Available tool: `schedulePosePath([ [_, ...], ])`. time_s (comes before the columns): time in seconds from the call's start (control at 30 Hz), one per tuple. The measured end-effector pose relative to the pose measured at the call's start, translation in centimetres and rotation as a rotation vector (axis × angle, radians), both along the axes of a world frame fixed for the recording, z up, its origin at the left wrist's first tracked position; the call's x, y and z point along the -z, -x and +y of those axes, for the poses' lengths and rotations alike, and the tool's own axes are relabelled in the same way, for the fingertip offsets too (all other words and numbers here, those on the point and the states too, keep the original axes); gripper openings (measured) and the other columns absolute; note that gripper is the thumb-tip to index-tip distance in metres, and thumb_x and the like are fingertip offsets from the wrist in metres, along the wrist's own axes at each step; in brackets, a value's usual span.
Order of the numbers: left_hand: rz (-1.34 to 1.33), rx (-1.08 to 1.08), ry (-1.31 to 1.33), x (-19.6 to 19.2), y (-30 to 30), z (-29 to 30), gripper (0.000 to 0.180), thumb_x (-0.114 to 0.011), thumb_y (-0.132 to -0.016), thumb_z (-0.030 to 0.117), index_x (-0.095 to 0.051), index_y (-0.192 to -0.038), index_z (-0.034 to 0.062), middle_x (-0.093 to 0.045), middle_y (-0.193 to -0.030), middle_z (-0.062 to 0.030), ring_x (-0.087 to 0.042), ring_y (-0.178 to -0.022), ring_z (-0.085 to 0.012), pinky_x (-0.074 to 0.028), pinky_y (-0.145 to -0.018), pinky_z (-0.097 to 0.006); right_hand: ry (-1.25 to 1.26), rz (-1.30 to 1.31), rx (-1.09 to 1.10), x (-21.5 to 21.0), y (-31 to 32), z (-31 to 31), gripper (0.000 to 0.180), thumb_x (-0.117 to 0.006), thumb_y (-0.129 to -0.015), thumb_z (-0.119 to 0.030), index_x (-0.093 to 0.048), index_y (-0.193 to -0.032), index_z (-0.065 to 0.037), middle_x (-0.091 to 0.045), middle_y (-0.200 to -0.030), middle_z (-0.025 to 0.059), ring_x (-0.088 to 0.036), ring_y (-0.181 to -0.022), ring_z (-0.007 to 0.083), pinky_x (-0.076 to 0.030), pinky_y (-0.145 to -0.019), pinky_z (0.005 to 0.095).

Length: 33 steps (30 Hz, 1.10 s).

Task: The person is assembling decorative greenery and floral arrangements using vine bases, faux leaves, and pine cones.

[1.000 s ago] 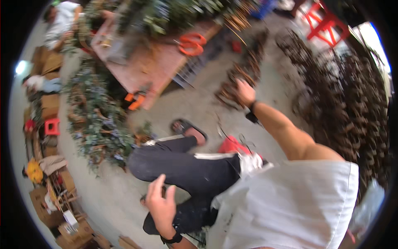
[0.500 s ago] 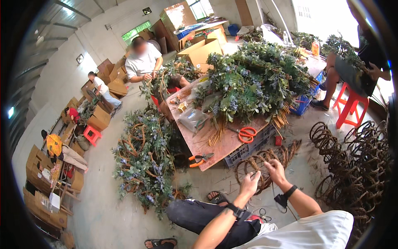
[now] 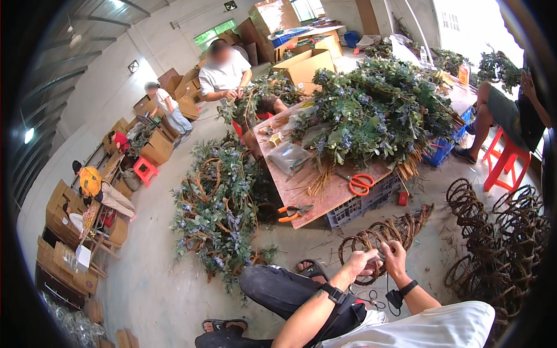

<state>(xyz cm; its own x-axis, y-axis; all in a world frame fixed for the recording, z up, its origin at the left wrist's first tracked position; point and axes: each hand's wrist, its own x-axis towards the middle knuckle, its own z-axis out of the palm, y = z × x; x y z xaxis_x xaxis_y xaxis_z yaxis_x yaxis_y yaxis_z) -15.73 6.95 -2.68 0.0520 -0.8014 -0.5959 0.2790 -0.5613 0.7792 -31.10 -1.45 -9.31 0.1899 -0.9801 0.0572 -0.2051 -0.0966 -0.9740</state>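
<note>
My left hand (image 3: 363, 264) is closed on the near part of a brown twig wreath ring (image 3: 350, 243), just above my knees. Close beside it, my right hand (image 3: 394, 258) pinches at the same spot, its fingertips almost meeting the left. Whether a thin tie is between the fingertips is too small to tell. More twisted twig rings (image 3: 413, 223) lie in a row behind the hands, toward the table, partly overlapping the one I hold.
Ahead stands a table (image 3: 290, 194) with orange-handled scissors (image 3: 361, 184), pliers (image 3: 295, 212) and piled greenery with blue berries (image 3: 371, 116). Leafy wreaths (image 3: 214, 209) lie on the floor at left, stacked twig rings (image 3: 464, 232) at right. Co-workers sit across the table and at far right.
My hands have drawn together and lowered slightly at the twig ring, the left one turning inward. The whole view has shifted, so the table appears farther right.
</note>
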Motion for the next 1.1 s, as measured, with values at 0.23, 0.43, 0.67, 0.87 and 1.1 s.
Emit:
schedulePosePath([
  [0.23, -0.264, 0.131, 0.143, 1.6, 3.3, 0.4, 0.024, -0.067, -0.094, 0.023, -0.073, -0.097, 0.0001, -0.074, -0.085, -0.0051, -0.065, -0.07, -0.0105, -0.051, -0.058, -0.029, 0.38, 0.392, 0.064, 1.7, 3.5, 1.9, 0.021, -0.071, -0.098, -0.028, -0.071, -0.101, -0.007, -0.073, -0.103, 0.015, -0.07, -0.09, 0.0371, -0.055, -0.077, 0.0464],
  [0.43, -0.386, -0.13, 0.151, -1.3, 1.7, 4.7, 0.029, -0.065, -0.097, 0.025, -0.071, -0.087, -0.0016, -0.07, -0.074, -0.0044, -0.058, -0.056, -0.0091, -0.044, -0.049, -0.027, 0.455, 0.396, 0.185, 3.4, 2.1, 0.9, 0.018, -0.069, -0.1, -0.025, -0.071, -0.103, -0.008, -0.072, -0.108, 0.0135, -0.069, -0.098, 0.0374, -0.055, -0.081, 0.0466],
  [0.67, -0.559, -0.316, 0.327, -14.7, -1.6, 17.0, 0.021, -0.065, -0.097, 0.015, -0.072, -0.097, -0.0047, -0.074, -0.082, -0.0063, -0.066, -0.076, -0.0099, -0.053, -0.07, -0.028, 0.18, 0.41, 0.403, 7.9, 6.9, -6.8, 0.031, -0.059, -0.108, -0.033, -0.069, -0.116, -0.005, -0.069, -0.116, 0.0179, -0.063, -0.114, 0.0383, -0.049, -0.096, 0.0436],
  [0.87, -1.146, -0.31, 0.664, -21.5, -0.4, 22.8, 0.017, -0.075, -0.092, 0.015, -0.069, -0.089, -0.0005, -0.066, -0.073, -0.0128, -0.067, -0.064, -0.0283, -0.052, -0.061, -0.037, 0.278, 0.281, 0.205, 11.4, 6.3, -11.1, 0.04, -0.068, -0.102, -0.028, -0.063, -0.123, 0.005, -0.07, -0.109, 0.0193, -0.066, -0.103, 0.0304, -0.05, -0.094, 0.0406],
  [1.1, -0.875, -0.462, 0.852, -24.6, -2.2, 26.5, 0.021, -0.075, -0.094, 0.02, -0.069, -0.09, 0.0, -0.068, -0.076, -0.0087, -0.067, -0.065, -0.019, -0.052, -0.061, -0.034, -0.926, -0.593, -0.376, -6.9, -5.4, 2.5, 0.105, -0.034, -0.095, -0.087, -0.026, -0.165, -0.01, -0.026, -0.171, 0.0128, -0.023, -0.157, 0.0314, -0.024, -0.125, 0.0567],
])
